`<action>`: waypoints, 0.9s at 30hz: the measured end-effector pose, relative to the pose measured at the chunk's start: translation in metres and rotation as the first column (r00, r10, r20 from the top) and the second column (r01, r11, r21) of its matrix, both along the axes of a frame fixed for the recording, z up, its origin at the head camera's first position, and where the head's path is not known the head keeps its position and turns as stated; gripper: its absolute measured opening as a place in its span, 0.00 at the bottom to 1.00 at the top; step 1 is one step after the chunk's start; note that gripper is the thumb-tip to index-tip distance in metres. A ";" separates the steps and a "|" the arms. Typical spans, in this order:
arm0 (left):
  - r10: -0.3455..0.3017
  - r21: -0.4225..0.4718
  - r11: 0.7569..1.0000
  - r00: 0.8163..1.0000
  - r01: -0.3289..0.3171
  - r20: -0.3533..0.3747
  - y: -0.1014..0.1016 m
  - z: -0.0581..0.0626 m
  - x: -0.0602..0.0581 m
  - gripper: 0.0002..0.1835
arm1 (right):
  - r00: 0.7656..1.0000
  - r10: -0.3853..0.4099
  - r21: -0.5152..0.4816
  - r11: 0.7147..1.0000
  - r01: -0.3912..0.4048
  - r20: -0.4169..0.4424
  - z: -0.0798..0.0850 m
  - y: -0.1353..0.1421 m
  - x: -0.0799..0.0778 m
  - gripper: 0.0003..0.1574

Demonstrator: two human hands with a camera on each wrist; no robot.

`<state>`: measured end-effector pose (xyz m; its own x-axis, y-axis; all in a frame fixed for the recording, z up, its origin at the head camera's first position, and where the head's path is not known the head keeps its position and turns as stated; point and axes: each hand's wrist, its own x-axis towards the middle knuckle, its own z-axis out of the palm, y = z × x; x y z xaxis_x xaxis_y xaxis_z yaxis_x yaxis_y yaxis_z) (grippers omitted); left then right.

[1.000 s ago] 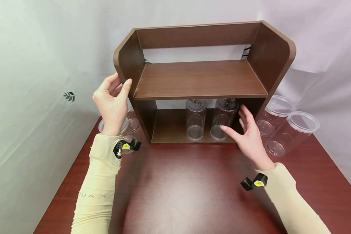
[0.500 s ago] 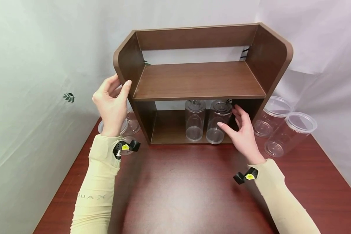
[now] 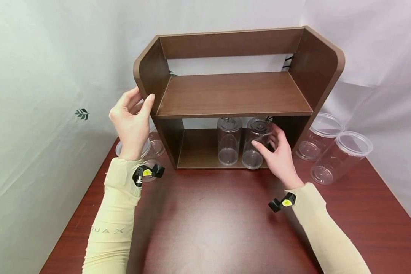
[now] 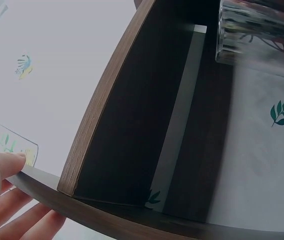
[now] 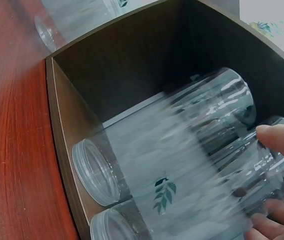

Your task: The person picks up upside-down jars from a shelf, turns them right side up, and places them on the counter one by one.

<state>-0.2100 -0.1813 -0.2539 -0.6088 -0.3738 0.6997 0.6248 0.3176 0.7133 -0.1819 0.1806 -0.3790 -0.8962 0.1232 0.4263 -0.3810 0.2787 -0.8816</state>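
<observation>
My left hand (image 3: 131, 118) grips the front edge of the brown wooden shelf unit's (image 3: 238, 93) left side panel, thumb in front and fingers outside. In the left wrist view the fingers (image 4: 31, 220) curl under that panel. Two clear plastic jars stand side by side on the lower shelf, lids down. My right hand (image 3: 277, 154) holds the right jar (image 3: 248, 147), with the thumb on its front and the fingers round its far right side. The left jar (image 3: 228, 142) stands a small gap away from it. The right wrist view shows both lids near the shelf's front edge.
Right of the unit on the red-brown table (image 3: 205, 220) stand two more clear jars, a front one (image 3: 340, 160) and a back one (image 3: 318, 139). Other clear jars (image 3: 155, 146) stand at the left, partly hidden behind my left hand and wrist. Pale cloth (image 3: 48, 76) hangs behind.
My right hand has moved left and closed round the right jar. That jar has shifted slightly left and forward, nearer the left jar. My left hand has stayed on the panel.
</observation>
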 end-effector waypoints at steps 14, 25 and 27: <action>0.003 0.063 0.998 0.999 -0.006 0.040 0.006 0.002 0.005 0.18 | 0.999 -0.006 -0.033 0.999 0.004 -0.045 0.009 0.003 0.019 0.50; 0.020 0.097 0.995 0.998 -0.013 -0.066 0.023 0.007 0.047 0.28 | 0.995 0.051 -0.099 0.993 -0.060 -0.091 0.016 0.003 0.036 0.50; 0.032 0.106 0.994 0.993 -0.020 -0.112 0.024 0.003 0.052 0.29 | 0.994 0.054 -0.107 0.992 -0.065 -0.096 0.018 0.003 0.039 0.50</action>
<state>-0.1576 -0.1573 -0.2512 -0.5170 -0.4632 0.7198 0.6959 0.2622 0.6686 -0.1428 0.1833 -0.3608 -0.8603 0.1212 0.4952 -0.4760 0.1570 -0.8654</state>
